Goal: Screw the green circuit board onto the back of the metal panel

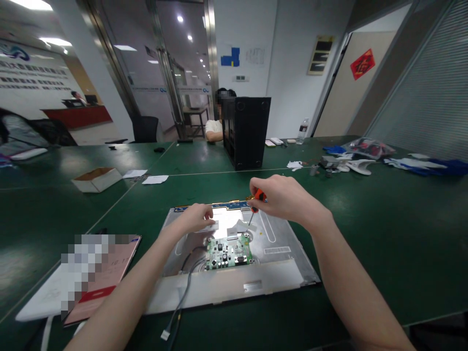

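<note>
A metal display panel (pixel 292 234) lies flat on the green table in front of me, its back facing up. On its middle sits a green circuit board (pixel 228 252), with grey cables (pixel 188 282) running off the near edge to a white plug. My right hand (pixel 280 197) is closed around a red and black screwdriver (pixel 259 196), whose thin shaft slants down toward the panel above the board. Over the panel's far left part is my left hand (pixel 196 216), fingers curled near a pale strip; whether they pinch anything is hidden. A blue board strip (pixel 234 205) runs along the far edge.
A phone-like pink screen (pixel 106 282) and a white item lie at left. Beyond are an open cardboard box (pixel 97 179) and papers. A black computer case (pixel 250 134) stands ahead, a person seated behind it. Gloves (pixel 431 163), bags and a bottle (pixel 302 131) lie or stand right.
</note>
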`<action>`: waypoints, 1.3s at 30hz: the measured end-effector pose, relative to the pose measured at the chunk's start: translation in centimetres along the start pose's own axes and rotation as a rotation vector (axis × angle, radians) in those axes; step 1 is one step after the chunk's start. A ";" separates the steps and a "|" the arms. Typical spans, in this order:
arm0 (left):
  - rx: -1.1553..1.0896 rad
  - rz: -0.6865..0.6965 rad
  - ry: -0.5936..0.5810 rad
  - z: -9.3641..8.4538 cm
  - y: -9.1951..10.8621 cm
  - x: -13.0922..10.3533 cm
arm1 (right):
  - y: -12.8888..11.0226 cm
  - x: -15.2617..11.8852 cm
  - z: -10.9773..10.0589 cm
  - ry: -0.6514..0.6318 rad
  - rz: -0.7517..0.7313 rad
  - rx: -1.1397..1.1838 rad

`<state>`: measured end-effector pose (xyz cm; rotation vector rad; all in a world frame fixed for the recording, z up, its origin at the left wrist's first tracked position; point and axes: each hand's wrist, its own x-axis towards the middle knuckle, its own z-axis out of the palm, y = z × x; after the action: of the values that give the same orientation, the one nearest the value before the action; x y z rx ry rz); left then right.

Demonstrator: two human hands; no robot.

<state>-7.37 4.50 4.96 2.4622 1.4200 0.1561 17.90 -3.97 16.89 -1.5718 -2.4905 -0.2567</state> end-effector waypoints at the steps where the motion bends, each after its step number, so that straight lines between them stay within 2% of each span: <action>1: 0.007 -0.002 -0.005 0.3 0.0 -0.2 | 0.1 -0.1 0.0 0.004 -0.001 0.003; 4: 0.020 0.009 -0.016 1.6 -0.1 -0.4 | 0.3 -0.2 -0.2 0.024 -0.008 0.003; 8: 0.013 0.022 0.052 3.2 -0.3 -0.3 | 0.5 -0.5 -0.4 0.037 -0.012 0.003; 13: 0.011 0.046 0.095 3.1 0.8 -1.0 | 0.7 -0.7 -0.8 0.041 -0.008 0.017; 17: -0.096 0.132 0.215 2.5 4.4 -3.4 | 0.8 -0.8 -0.9 0.061 -0.011 0.018; 20: -0.252 0.250 0.198 2.9 8.1 -5.5 | 0.9 -0.9 -0.9 0.063 -0.009 0.019; 22: -0.278 0.304 0.184 3.6 10.1 -6.4 | 0.8 -0.8 -0.8 0.055 -0.006 0.017; 25: -0.223 0.360 0.161 5.0 11.7 -6.7 | 0.7 -0.7 -0.7 0.047 -0.008 0.015; 31: -0.023 0.349 0.169 7.2 11.7 -6.0 | 0.7 -0.5 -0.3 0.062 -0.024 0.012; 39: 0.097 0.350 0.190 7.9 12.0 -6.3 | 0.3 -0.2 0.0 0.019 -0.041 0.013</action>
<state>1.28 -8.11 1.44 2.8232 1.0713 0.4135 18.24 -4.03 16.84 -1.5083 -2.5067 -0.2601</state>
